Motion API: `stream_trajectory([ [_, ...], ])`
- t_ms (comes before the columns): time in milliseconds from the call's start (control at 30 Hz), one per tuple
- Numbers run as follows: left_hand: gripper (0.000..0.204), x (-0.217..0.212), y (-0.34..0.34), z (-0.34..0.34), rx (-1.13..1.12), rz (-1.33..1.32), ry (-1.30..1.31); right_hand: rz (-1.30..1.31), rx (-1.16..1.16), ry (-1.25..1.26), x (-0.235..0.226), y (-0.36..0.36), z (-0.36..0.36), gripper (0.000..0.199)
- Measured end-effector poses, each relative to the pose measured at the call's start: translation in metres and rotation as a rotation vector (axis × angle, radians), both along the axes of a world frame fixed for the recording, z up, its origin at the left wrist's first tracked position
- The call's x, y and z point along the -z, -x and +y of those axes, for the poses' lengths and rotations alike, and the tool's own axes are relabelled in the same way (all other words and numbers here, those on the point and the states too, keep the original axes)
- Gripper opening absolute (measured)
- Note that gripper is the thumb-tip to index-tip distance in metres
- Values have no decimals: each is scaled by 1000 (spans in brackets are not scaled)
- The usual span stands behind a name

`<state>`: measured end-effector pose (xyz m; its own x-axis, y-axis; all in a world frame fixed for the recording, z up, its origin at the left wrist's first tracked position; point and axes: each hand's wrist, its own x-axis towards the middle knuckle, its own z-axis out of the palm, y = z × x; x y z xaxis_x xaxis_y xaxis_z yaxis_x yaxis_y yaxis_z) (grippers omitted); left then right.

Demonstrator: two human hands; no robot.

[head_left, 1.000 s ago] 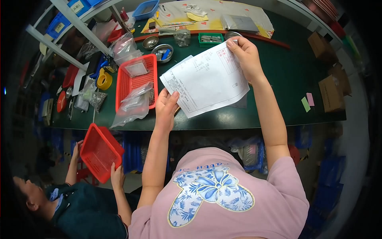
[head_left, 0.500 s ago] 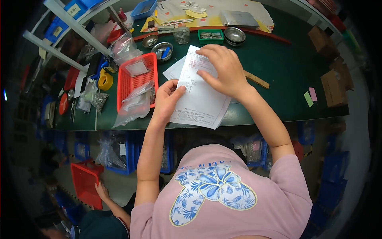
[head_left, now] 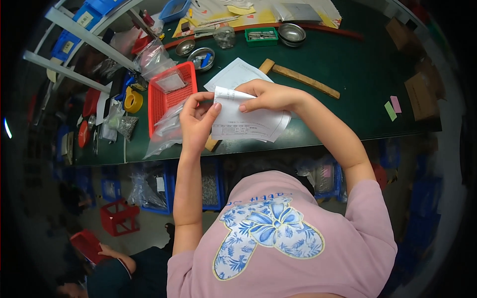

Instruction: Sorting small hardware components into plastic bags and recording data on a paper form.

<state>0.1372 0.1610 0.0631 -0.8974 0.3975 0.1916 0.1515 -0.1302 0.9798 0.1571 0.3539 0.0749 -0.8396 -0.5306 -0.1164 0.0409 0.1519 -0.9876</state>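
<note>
A printed white paper sheet (head_left: 248, 119), folded over along its upper part, is held up above the near edge of the green table. My left hand (head_left: 197, 121) pinches its left edge between thumb and fingers. At the upper right of the sheet, my right hand (head_left: 271, 96) grips with the thumb in front; its other fingers are largely hidden behind the paper. Beyond my hands, another white sheet (head_left: 237, 72) lies on the table. A wooden strip (head_left: 305, 81) rests to its right, and ends of wood (head_left: 267, 66) show around the held paper.
Left stands a red basket (head_left: 195, 79) with plastic bags (head_left: 169, 126). Metal bowls (head_left: 292, 34) and a green tray (head_left: 261, 42) sit farther back. Yellow tape (head_left: 133, 100) lies left, cardboard boxes (head_left: 422, 97) right. At lower left, another person's hand (head_left: 107, 250) holds a red bin (head_left: 88, 246).
The sheet has been folded over and looks shorter. My right hand has moved down to its fold. The other person's red bin has moved down and left, and a red stool shows there.
</note>
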Motion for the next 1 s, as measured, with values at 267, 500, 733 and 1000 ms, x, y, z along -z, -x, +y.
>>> stream_trajectory([
  [267,19,2,-17,-15,-74,-14,149,99,136,10,5,-5,-1,31],
  [500,15,11,-30,-17,-199,60,117,233,212,5,-5,-12,-15,20],
  [733,15,27,-38,-25,-138,82,218,324,117,-66,1,-12,-15,23],
  [1000,18,20,-41,-31,-23,117,204,318,82,-178,-1,-14,-24,25],
])
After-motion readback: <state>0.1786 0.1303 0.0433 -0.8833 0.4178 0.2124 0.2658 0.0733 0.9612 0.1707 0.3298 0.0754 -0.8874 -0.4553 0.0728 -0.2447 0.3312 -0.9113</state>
